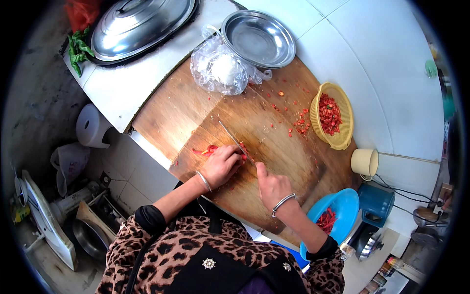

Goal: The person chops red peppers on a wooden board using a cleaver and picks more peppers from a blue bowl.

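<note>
My left hand [221, 166] presses down on several long red chili peppers [209, 150] on the wooden cutting board [282, 161]. Its fingertips are next to the blade of a kitchen knife [235, 139], seen nearly edge-on. My right hand [273, 183] is closed around the knife's handle, which the fingers hide. Small chopped red bits [243, 147] lie against the blade's far side. More chopped chili [302, 126] is scattered on the board towards a yellow plastic basket [348, 106], which holds a heap of chopped red chili [329, 115].
A blue plastic basin [347, 205] with whole red chilies [326, 220] stands by my right forearm. At the board's back are a clear plastic bag [224, 70] and a steel basin [259, 38]. A lidded wok [143, 27], green peppers [78, 51] and a cream mug [364, 161] stand around.
</note>
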{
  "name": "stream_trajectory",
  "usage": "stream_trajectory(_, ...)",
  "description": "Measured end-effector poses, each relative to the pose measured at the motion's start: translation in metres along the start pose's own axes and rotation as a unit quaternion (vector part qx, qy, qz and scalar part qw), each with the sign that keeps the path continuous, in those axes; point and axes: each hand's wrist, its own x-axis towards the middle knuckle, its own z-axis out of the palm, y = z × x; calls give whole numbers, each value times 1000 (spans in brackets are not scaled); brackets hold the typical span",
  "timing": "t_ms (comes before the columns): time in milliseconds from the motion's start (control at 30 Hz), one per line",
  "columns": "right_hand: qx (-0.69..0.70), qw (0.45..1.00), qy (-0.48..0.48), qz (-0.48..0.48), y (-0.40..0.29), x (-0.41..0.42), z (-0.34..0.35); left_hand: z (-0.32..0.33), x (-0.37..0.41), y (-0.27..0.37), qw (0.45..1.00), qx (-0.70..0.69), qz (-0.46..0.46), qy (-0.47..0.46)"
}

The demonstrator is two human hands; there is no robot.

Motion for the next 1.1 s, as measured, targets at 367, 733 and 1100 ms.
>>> stream_trajectory(367,46,984,171,-33,6,13,39,12,-7,11,998,13,-51,27)
stream_trajectory(733,19,997,75,-15,14,-48,9,18,-11,11,996,53,-31,65)
stream_trajectory(1100,-25,997,51,-50,9,-5,29,18,-12,17,996,46,-47,52)
